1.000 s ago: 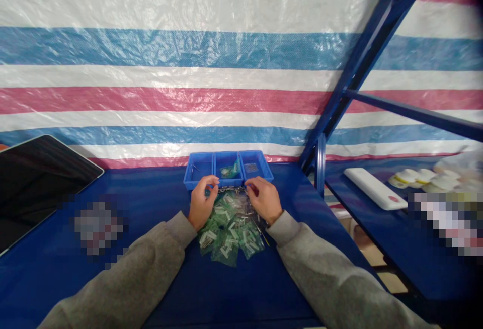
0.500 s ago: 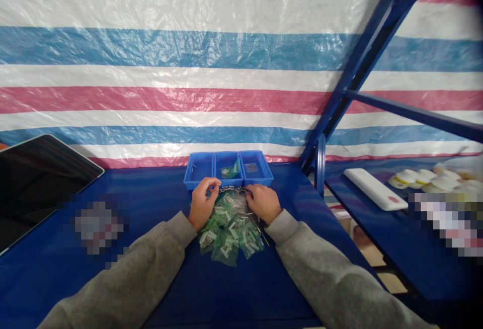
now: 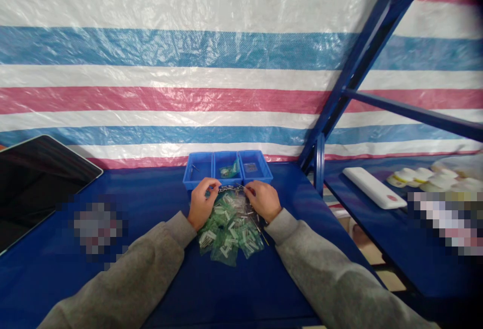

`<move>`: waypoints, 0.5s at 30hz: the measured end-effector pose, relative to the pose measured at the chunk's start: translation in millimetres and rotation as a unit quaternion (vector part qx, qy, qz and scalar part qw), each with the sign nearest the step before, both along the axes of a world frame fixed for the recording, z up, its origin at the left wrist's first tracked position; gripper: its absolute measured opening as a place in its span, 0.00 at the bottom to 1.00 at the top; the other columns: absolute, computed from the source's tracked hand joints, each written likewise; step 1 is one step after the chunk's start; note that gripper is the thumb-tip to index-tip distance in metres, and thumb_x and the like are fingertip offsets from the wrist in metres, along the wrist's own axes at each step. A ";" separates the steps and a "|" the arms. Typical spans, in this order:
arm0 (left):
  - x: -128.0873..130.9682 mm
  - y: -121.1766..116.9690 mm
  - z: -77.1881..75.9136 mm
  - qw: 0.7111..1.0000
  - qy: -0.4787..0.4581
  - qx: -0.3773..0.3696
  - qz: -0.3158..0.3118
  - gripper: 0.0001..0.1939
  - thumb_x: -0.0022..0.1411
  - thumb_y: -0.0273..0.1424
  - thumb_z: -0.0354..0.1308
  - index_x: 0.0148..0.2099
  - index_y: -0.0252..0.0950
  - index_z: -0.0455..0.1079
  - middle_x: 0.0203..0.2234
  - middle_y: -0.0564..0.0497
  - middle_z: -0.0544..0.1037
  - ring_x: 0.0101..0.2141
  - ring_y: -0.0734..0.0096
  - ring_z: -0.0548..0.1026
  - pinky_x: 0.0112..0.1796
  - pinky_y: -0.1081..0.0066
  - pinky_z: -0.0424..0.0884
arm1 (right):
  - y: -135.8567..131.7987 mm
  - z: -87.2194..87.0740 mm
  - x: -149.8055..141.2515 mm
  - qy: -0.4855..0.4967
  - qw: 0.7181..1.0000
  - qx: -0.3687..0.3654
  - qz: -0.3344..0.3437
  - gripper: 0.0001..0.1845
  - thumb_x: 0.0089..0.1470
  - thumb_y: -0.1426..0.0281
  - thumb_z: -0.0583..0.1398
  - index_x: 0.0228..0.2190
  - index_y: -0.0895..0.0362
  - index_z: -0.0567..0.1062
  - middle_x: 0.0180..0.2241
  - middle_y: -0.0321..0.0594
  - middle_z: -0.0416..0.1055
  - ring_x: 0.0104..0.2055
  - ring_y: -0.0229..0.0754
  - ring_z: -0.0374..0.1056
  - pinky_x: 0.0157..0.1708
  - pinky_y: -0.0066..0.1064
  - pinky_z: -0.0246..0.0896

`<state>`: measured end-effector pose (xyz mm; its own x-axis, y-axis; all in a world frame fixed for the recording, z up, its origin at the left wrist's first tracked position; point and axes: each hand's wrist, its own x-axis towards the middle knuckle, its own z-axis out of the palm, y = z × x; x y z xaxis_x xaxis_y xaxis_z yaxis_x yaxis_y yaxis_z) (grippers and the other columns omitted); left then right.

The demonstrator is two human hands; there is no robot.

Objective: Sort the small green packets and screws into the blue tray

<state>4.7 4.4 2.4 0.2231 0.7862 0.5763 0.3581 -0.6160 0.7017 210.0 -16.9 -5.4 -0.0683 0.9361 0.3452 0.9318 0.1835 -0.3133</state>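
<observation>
My left hand (image 3: 203, 202) is closed in a pinch at the far left edge of a pile of green plastic bags (image 3: 228, 233); what its fingertips hold, if anything, is too small to name. Opposite it, my right hand (image 3: 266, 201) is closed too, with a thin metal pin (image 3: 240, 186) sticking out from its fingertips to the left. Several small dark metal parts (image 3: 229, 188) lie in a row between the hands. The bags contain white plugs and metal pieces. More thin metal pieces lie beside my right wrist.
Behind the hands, a blue three-compartment bin (image 3: 228, 182) holds a green bag in the middle and small pieces in the side compartments. A dark-screened tablet (image 3: 33, 183) lies left. A white power bank (image 3: 373, 188) rests on the right table, past a blue metal frame (image 3: 319, 163).
My right hand has risen slightly from the pile, and a thin metal pin now shows at its fingertips. My left hand has barely moved.
</observation>
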 end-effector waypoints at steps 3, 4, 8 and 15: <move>0.4 -0.9 1.1 1.000 -0.002 -0.003 0.000 0.06 0.63 0.29 0.51 0.37 0.35 0.69 0.33 0.50 0.73 0.36 0.69 0.71 0.38 0.70 0.68 | -1.1 1.7 -0.7 0.038 0.998 0.040 0.007 0.11 0.58 0.68 0.54 0.31 0.53 0.76 0.31 0.37 0.73 0.36 0.39 0.68 0.34 0.26 0.56; 0.6 -1.4 1.8 1.000 -0.002 -0.004 0.000 0.07 0.63 0.29 0.51 0.38 0.35 0.70 0.33 0.49 0.74 0.37 0.69 0.71 0.38 0.70 0.68 | -1.7 2.4 -1.4 0.052 0.997 0.053 0.015 0.11 0.59 0.68 0.54 0.31 0.54 0.76 0.32 0.38 0.72 0.36 0.39 0.68 0.35 0.26 0.56; 1.8 -4.0 5.2 1.000 0.019 -0.001 -0.025 0.15 0.63 0.31 0.53 0.52 0.38 0.67 0.40 0.48 0.74 0.38 0.69 0.72 0.39 0.69 0.69 | -5.3 5.2 -5.7 0.078 0.990 0.078 0.084 0.11 0.60 0.69 0.53 0.32 0.55 0.75 0.33 0.39 0.71 0.36 0.37 0.68 0.36 0.25 0.57; 1.5 -5.5 5.3 0.993 0.085 0.054 -0.064 0.08 0.62 0.33 0.54 0.38 0.37 0.74 0.32 0.49 0.77 0.36 0.68 0.73 0.40 0.68 0.69 | -13.5 7.3 -15.0 0.115 0.977 0.084 0.157 0.13 0.61 0.66 0.53 0.30 0.56 0.74 0.30 0.39 0.70 0.34 0.37 0.67 0.36 0.26 0.59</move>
